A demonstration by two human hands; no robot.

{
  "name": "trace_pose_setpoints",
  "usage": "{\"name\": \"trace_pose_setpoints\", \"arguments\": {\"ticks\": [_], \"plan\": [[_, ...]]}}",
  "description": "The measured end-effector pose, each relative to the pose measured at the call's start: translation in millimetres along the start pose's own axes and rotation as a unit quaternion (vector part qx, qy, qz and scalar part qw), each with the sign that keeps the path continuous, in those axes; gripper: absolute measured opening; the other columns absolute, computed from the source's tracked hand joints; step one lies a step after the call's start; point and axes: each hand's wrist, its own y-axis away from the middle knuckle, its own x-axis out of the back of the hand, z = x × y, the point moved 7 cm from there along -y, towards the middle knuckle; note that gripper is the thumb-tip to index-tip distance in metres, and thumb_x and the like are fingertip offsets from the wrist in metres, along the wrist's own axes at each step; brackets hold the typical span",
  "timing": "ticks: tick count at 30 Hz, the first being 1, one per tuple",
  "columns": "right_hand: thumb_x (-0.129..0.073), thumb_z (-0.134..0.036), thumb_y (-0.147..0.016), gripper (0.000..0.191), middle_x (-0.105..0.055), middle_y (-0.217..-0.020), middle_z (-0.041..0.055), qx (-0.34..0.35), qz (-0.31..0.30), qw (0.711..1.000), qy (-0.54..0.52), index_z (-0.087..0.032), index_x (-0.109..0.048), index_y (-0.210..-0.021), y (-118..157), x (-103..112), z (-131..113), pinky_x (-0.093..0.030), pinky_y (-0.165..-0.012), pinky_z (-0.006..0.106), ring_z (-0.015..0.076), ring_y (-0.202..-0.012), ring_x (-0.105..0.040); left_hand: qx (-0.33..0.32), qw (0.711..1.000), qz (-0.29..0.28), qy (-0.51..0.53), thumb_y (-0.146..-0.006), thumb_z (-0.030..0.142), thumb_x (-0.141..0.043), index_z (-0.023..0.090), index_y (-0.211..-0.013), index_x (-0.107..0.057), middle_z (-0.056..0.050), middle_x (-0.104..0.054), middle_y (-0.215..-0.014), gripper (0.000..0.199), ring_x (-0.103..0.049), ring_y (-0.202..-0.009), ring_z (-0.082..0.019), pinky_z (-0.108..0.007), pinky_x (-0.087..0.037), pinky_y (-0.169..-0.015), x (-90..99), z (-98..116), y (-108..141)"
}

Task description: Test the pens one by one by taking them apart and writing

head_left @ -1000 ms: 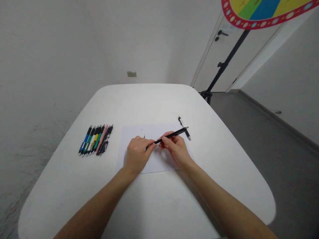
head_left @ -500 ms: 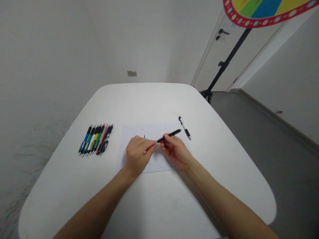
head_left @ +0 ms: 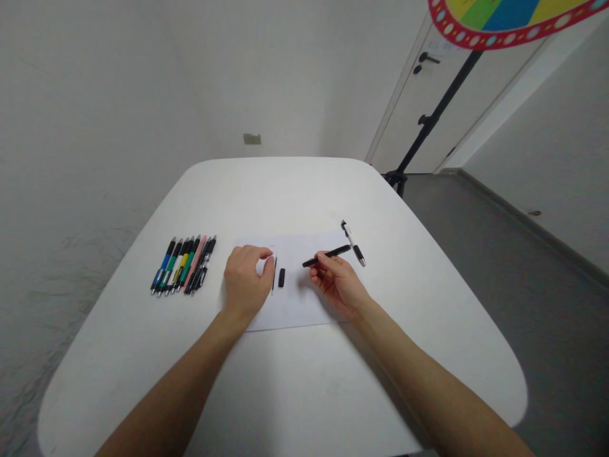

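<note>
My left hand (head_left: 246, 279) is over the left part of a white paper sheet (head_left: 304, 311), its thumb and index fingertips pinched close together; anything between them is too small to make out. Beside those fingertips lies a thin dark pen refill (head_left: 275, 279), and just right of it a short black piece (head_left: 281, 277). Over the sheet's right part, my right hand (head_left: 335, 282) grips a black pen barrel (head_left: 337, 251) between thumb and fingers, tilted up to the right. Behind the barrel's far end rests a white and black pen (head_left: 349, 235).
Several colored pens (head_left: 183, 265) lie side by side at the left of the white table (head_left: 280, 197). Beyond the table's right edge stand a black stand (head_left: 438, 111) with a colorful wheel (head_left: 514, 19) and a door (head_left: 404, 95). A wall rises behind the table.
My left hand has moved left, away from the barrel's near end, uncovering the refill and the short black piece. My right hand still holds the barrel, its near end now slightly higher in view.
</note>
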Motion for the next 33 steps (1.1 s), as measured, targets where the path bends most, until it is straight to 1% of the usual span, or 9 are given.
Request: {"name": "trace_pose_setpoints", "arguments": {"ticks": [2,5,7,10,15,20,23,28,33], "plan": [[-0.087,-0.028,-0.065,0.026,-0.070,-0.067,0.0015,0.000,0.005,1.000,0.002,-0.015,-0.066,-0.072,0,1,0,-0.052,-0.049,0.016,0.0083,-0.054,-0.062,0.018,0.996,-0.050,-0.073,-0.081,0.015,-0.058,0.019,-0.079,-0.064,-0.007,-0.066,-0.082,0.008,-0.058,-0.082,-0.025,-0.039,-0.044,-0.073,-6.1,-8,-1],[-0.087,-0.029,-0.065,0.027,-0.069,-0.066,0.0012,0.000,0.006,1.000,0.003,-0.015,-0.066,-0.073,-1,1,-1,-0.052,-0.049,0.015,0.0079,-0.054,-0.062,0.008,0.978,-0.128,-0.162,-0.079,0.023,-0.061,0.019,-0.073,-0.064,-0.010,-0.063,-0.083,0.008,-0.055,-0.084,-0.029,-0.042,-0.041,-0.070,-17.1,-8,2],[-0.086,-0.029,-0.065,0.026,-0.068,-0.065,0.0012,-0.001,0.004,1.000,0.002,-0.014,-0.066,-0.073,-1,1,-1,-0.052,-0.050,0.015,0.0079,-0.054,-0.062,-0.013,0.968,-0.164,-0.189,-0.079,0.027,-0.062,0.020,-0.068,-0.063,-0.010,-0.062,-0.080,0.013,-0.055,-0.084,-0.030,-0.042,-0.040,-0.068,-23.1,-4,4],[-0.086,-0.028,-0.066,0.026,-0.068,-0.065,0.0011,-0.003,0.004,1.000,0.002,-0.014,-0.066,-0.073,-1,1,-1,-0.052,-0.050,0.015,0.0079,-0.054,-0.062,-0.036,0.960,-0.191,-0.200,-0.079,0.027,-0.061,0.020,-0.063,-0.063,-0.011,-0.062,-0.076,0.018,-0.055,-0.082,-0.030,-0.041,-0.038,-0.068,-28.9,0,8],[-0.087,-0.028,-0.065,0.026,-0.068,-0.064,0.0006,-0.003,0.011,1.000,-0.004,-0.014,-0.066,-0.072,-1,2,-1,-0.052,-0.049,0.015,0.0077,-0.054,-0.061,-0.040,0.951,-0.214,-0.219,-0.077,0.023,-0.061,0.019,-0.061,-0.064,-0.011,-0.064,-0.076,0.017,-0.056,-0.082,-0.029,-0.040,-0.038,-0.066,-33.7,-1,10],[-0.086,-0.028,-0.066,0.025,-0.069,-0.066,0.0014,0.002,0.009,1.000,0.001,-0.014,-0.066,-0.072,-1,2,-1,-0.051,-0.049,0.016,0.0082,-0.055,-0.061,-0.055,0.945,-0.216,-0.239,-0.077,0.025,-0.060,0.019,-0.063,-0.065,-0.012,-0.065,-0.076,0.016,-0.056,-0.082,-0.029,-0.039,-0.038,-0.067,-34.3,2,11],[-0.086,-0.029,-0.065,0.026,-0.069,-0.067,0.0017,0.001,0.007,1.000,0.002,-0.014,-0.066,-0.072,-1,2,-1,-0.051,-0.050,0.016,0.0079,-0.055,-0.061,-0.047,0.945,-0.218,-0.241,-0.076,0.024,-0.060,0.019,-0.063,-0.064,-0.012,-0.065,-0.076,0.015,-0.056,-0.082,-0.029,-0.040,-0.038,-0.068,-33.2,3,10],[-0.087,-0.029,-0.065,0.027,-0.069,-0.067,0.0009,-0.001,0.009,1.000,0.003,-0.015,-0.066,-0.073,-1,2,-1,-0.051,-0.050,0.016,0.0077,-0.056,-0.061,-0.039,0.956,-0.217,-0.194,-0.076,0.021,-0.060,0.019,-0.077,-0.062,-0.012,-0.064,-0.084,0.003,-0.056,-0.086,-0.031,-0.041,-0.038,-0.069,-32.3,6,10],[-0.087,-0.029,-0.063,0.027,-0.068,-0.065,0.0003,-0.003,0.010,1.000,-0.003,-0.015,-0.066,-0.072,-1,3,-1,-0.051,-0.049,0.015,0.0077,-0.054,-0.062,-0.039,0.957,-0.235,-0.166,-0.078,0.027,-0.063,0.019,-0.088,-0.064,-0.011,-0.065,-0.091,0.013,-0.056,-0.090,-0.031,-0.042,-0.040,-0.071,-36.2,4,12]]}}
